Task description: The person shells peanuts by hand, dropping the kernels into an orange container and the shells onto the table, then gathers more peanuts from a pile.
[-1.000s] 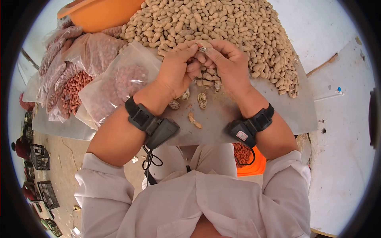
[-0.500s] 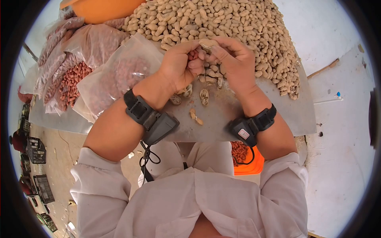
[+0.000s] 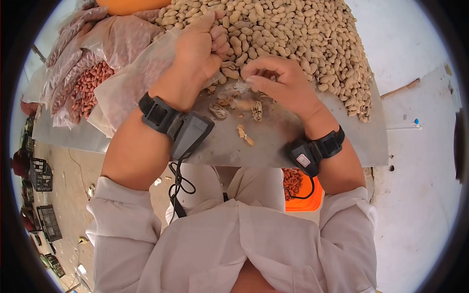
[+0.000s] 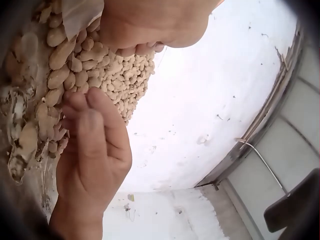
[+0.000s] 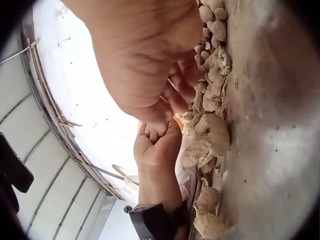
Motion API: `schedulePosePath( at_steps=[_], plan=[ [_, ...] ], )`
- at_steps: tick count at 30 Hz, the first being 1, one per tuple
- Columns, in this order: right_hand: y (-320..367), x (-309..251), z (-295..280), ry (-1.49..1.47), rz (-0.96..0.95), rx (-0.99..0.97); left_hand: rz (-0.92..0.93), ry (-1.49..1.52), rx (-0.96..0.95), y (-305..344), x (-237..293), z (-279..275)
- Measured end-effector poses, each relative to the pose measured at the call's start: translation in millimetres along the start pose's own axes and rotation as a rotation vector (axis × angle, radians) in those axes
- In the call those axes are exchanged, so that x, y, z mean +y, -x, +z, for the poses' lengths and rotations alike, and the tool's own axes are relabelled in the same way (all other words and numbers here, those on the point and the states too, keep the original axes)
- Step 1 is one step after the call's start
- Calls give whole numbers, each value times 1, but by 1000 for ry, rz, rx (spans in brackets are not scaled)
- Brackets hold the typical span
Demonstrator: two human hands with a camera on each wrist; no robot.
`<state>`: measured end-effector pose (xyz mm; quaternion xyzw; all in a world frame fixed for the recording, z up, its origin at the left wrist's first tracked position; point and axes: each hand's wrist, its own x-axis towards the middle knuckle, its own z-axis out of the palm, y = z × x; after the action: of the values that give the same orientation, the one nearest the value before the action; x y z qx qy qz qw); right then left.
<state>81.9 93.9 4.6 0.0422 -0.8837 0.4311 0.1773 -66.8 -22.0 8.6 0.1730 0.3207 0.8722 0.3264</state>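
My left hand (image 3: 198,51) reaches to the near left edge of the heap of unshelled peanuts (image 3: 298,29). Its lower fingers curl into the palm, hiding the red peanut kernels seen there earlier; its index finger points into the heap. In the right wrist view this hand (image 5: 157,147) looks like a loose fist. My right hand (image 3: 286,85) hovers over the near edge of the heap, fingers loosely bent, a gap between thumb and index finger. Nothing shows in its grasp. Broken peanut shells (image 3: 218,111) lie on the metal tabletop (image 3: 205,146) below and between the hands.
Clear plastic bags of red kernels (image 3: 115,41) lie left of the heap, one bag showing loose kernels (image 3: 91,83). An orange basin (image 3: 129,6) stands at the back left. Below the table edge sits an orange tub (image 3: 312,198) of reddish pieces. Black crates (image 3: 41,174) line the floor at left.
The hands have parted after working together on a peanut. The left moved forward and left into the heap; the right dropped lower, and the shell it pinched is gone from its fingers.
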Motion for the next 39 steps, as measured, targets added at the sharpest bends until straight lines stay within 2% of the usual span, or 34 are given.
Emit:
schedulePosePath(
  at_steps=[3,6,12,15,18,21,24,27,30,32,39],
  plan=[
    [-2,8,3,424,13,78,-11,-1,1,2,-2,3],
    [-3,9,7,696,-84,127,-44,2,-5,4,-5,4],
    [-7,12,15,783,134,150,-116,-41,-65,6,-14,6],
    [-7,14,13,781,104,197,-129,-55,-93,7,-16,5],
    [-5,10,4,531,144,264,-122,-87,-124,6,-14,4],
    [-4,10,-10,-112,272,436,-142,-135,-185,6,-16,2],
    [-5,18,-18,-577,154,535,-198,-238,-281,7,-21,2],
    [-5,20,-18,-792,89,427,-188,-337,-318,15,-25,10],
    [-5,16,-12,-872,124,408,-96,-388,-261,17,-32,13],
    [-4,18,-12,-816,140,384,-26,-412,-200,18,-34,13],
    [0,10,-14,-827,218,276,-8,-365,-286,19,-32,12]
  ],
)
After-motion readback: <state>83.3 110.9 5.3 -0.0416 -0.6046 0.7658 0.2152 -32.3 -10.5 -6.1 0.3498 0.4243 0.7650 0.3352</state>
